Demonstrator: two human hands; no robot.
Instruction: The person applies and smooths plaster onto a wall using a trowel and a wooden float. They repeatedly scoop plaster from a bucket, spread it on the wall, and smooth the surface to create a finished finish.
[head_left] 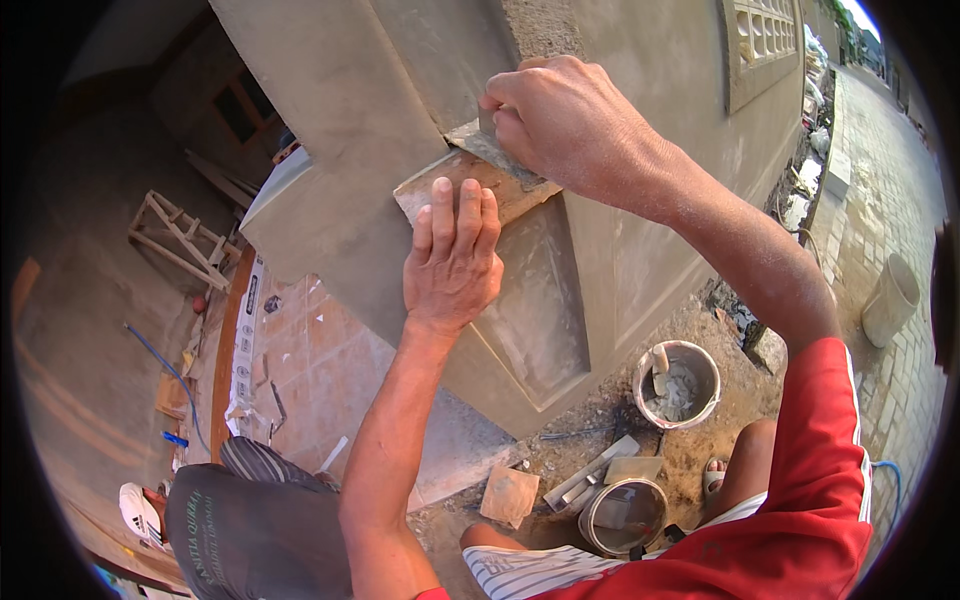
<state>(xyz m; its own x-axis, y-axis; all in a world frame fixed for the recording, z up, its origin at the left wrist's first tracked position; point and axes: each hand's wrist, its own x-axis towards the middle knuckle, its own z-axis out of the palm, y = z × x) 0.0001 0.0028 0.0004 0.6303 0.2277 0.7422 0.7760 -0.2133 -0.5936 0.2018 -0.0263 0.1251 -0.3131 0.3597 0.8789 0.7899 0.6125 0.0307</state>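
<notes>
My left hand (455,262) lies flat, fingers stretched and close together, on a short wooden board (520,203). The board rests against a grey plastered pillar (340,190), across the top of a recessed panel (540,300). Above the board, my right hand (575,130) is closed around what looks like a trowel (478,143); its handle is hidden in my fist. The trowel's flat, mortar-smeared blade meets the pillar along the board's upper edge.
Below stand a bucket of grey mortar (678,385) and a second bucket (622,517), beside wood offcuts (595,475). A co-worker in a dark shirt (255,530) bends at lower left, near a tiled floor (320,350). Another bucket (890,300) stands on the paved lane at right.
</notes>
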